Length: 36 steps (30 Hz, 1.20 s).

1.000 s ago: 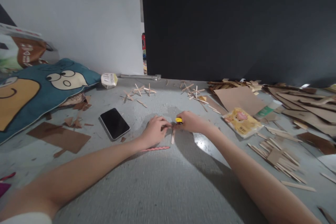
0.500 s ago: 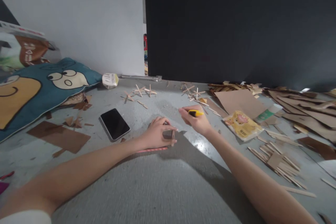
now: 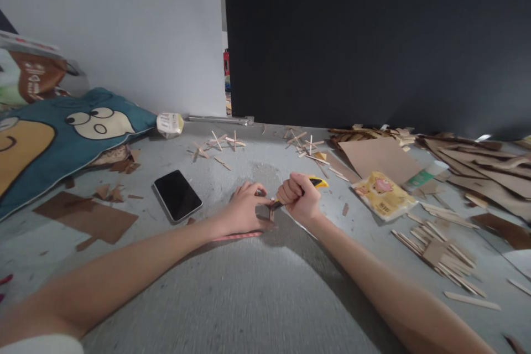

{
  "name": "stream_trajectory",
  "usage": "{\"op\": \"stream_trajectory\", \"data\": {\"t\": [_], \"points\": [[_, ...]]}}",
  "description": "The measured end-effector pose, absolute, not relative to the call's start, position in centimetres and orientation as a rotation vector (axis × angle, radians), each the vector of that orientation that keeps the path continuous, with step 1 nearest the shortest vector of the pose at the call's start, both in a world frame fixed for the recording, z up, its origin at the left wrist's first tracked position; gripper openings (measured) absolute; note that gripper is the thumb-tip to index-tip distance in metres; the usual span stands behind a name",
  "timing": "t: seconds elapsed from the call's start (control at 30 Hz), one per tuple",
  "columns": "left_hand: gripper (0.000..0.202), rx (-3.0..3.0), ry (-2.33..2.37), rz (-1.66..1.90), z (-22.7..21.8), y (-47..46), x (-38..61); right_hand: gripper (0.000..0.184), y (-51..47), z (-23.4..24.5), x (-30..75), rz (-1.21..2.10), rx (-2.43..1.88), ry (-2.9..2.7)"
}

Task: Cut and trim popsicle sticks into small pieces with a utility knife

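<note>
Near the middle of the grey table, my left hand (image 3: 244, 209) pinches a small brown strip (image 3: 272, 213), which looks like cardboard, between thumb and fingers. My right hand (image 3: 299, 199) is wrapped round a yellow-and-black utility knife (image 3: 318, 182), its back end sticking out past the fist. The front of the knife meets the upper part of the brown strip. Under my left wrist lies a thin red-patterned strip (image 3: 238, 237). A black-screened phone (image 3: 177, 195) lies left of my left hand.
Small wooden-stick crosses (image 3: 234, 142) stand at the back. On the right lie a yellow packet (image 3: 384, 194), a brown sheet (image 3: 377, 160), loose sticks (image 3: 435, 253) and piled cardboard (image 3: 489, 166). To the left are a blue cushion (image 3: 74, 149) and a cardboard piece (image 3: 89, 218).
My right hand has come down and left, turning into a closed fist round the utility knife, whose front now meets the brown strip. My left hand keeps its pinch almost in place.
</note>
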<state>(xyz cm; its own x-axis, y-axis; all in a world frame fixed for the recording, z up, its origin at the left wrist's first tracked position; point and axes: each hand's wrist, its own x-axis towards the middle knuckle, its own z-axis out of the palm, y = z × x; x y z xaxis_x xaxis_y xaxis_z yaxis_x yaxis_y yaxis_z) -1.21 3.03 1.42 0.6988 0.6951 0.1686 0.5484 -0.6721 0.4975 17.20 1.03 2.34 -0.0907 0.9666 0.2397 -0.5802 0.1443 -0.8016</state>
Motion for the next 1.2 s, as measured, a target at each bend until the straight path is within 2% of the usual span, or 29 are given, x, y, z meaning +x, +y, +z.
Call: {"op": "stream_trajectory", "data": {"t": [0.63,1.07,1.2], "points": [[0.036,2.507,0.904,0.496,1.1,3.3,-1.5,0.067,0.7,2.8,16.3,1.453,-0.519,-1.098],[0.037,2.528,0.998,0.481,1.2,2.8,-1.4,0.072,0.5,1.9,15.3,1.334,-0.539,-1.125],[0.024,2.484,0.905,0.574,0.7,3.7,-1.7,0.071,0.8,2.3,15.3,1.338,-0.538,-1.134]]}}
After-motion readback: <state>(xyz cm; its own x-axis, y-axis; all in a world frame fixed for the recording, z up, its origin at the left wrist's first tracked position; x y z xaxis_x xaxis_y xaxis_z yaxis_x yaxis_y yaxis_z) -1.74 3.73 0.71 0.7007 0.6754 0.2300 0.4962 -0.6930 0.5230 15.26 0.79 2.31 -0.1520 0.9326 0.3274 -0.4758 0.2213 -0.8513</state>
